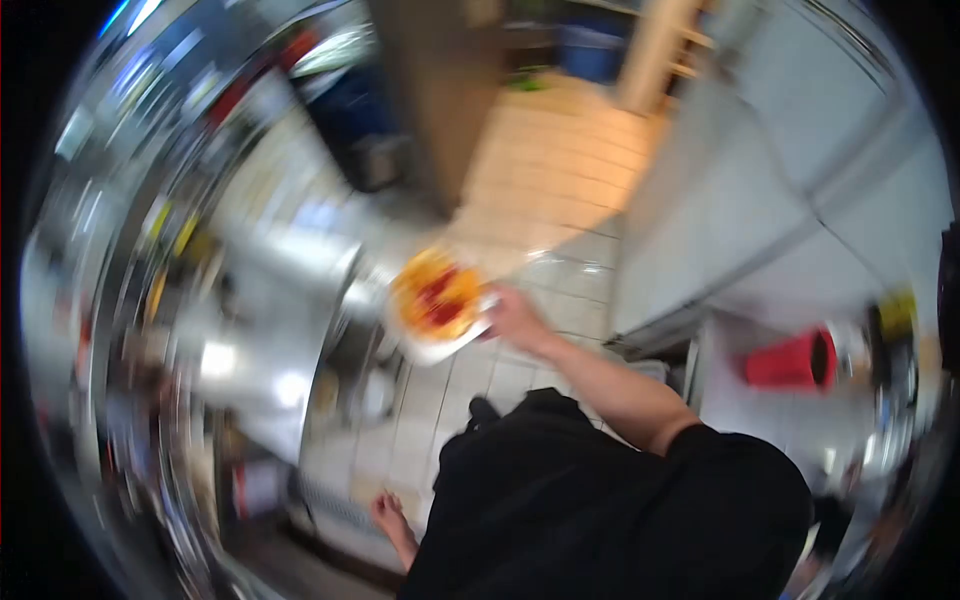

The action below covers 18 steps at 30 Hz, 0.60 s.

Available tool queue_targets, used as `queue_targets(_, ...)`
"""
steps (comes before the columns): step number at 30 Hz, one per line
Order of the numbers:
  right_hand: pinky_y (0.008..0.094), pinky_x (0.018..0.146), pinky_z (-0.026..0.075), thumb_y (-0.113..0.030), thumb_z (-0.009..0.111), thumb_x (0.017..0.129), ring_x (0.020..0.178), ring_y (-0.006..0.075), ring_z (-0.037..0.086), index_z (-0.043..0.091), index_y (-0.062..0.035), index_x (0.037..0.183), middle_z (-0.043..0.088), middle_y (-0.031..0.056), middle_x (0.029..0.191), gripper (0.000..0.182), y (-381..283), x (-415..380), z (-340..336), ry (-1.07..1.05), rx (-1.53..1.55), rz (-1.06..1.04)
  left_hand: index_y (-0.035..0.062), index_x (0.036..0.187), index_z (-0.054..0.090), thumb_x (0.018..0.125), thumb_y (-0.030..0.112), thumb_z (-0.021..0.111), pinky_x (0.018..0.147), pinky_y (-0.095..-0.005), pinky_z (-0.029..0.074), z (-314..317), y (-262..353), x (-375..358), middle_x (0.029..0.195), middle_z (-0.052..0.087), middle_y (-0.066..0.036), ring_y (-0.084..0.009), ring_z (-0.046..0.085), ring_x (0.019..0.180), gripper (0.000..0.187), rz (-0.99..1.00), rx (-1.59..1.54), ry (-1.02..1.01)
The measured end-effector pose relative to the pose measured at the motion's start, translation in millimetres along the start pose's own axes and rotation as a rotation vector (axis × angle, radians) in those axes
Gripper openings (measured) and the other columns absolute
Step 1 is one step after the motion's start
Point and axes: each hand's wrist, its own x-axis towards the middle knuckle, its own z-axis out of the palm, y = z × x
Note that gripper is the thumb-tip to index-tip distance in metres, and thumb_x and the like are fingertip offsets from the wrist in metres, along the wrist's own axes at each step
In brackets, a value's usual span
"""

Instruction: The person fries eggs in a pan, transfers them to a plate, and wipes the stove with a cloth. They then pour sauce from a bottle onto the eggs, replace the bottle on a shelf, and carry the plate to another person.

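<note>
My right hand is closed on the rim of a white plate, with the arm stretched out ahead of me. On the plate lies yellow-orange food with red sauce over its middle; blur hides what kind it is. The plate is held above the tiled floor, beside a steel counter. Low on my left side hangs my left hand, its fingers loosely curled and a little apart. I see nothing in it.
A brown pillar or panel rises ahead, with tiled floor to its right. Pale cabinet fronts line the right side. A red container lies or stands on the right-hand surface. At the far end is a blue bin.
</note>
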Motion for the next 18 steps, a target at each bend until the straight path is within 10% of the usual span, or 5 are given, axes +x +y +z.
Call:
queue_targets(8, 0.0285, 0.053, 0.052, -0.009, 0.055, 0.076, 0.059, 0.0155, 0.064, 0.049, 0.0020, 0.115, 0.062, 0.0135, 0.070, 0.041, -18, -8, 42, 0.293, -0.135, -0.040, 0.0020, 0.101, 0.056, 0.089, 0.015, 0.056, 0.064, -0.0232, 0.042, 148, 201, 185, 0.083, 0.057, -0.002, -0.0100, 0.052, 0.071, 0.018, 0.219, 0.462, -0.879)
queue_targets(15, 0.0282, 0.053, 0.051, -0.012, 0.056, 0.075, 0.059, 0.0164, 0.064, 0.050, 0.0008, 0.115, 0.060, 0.0116, 0.069, 0.042, 11, 4, 68, 0.440, -0.223, -0.108, 0.0012, 0.118, 0.053, 0.088, 0.020, 0.057, 0.081, -0.0378, 0.046, 168, 256, 255, 0.102, 0.060, -0.014, -0.0247, 0.056, 0.093, 0.035, 0.340, 0.405, -0.858)
queue_targets(18, 0.0292, 0.054, 0.051, -0.015, 0.057, 0.074, 0.060, 0.0189, 0.065, 0.052, 0.0019, 0.111, 0.062, 0.0144, 0.073, 0.041, 45, 24, 69, 0.540, -0.296, -0.154, 0.0053, 0.121, 0.052, 0.085, 0.025, 0.062, 0.088, -0.0381, 0.043, 194, 182, 357, 0.109, 0.058, -0.015, -0.0282, 0.055, 0.096, 0.043, 0.188, 0.425, -0.943)
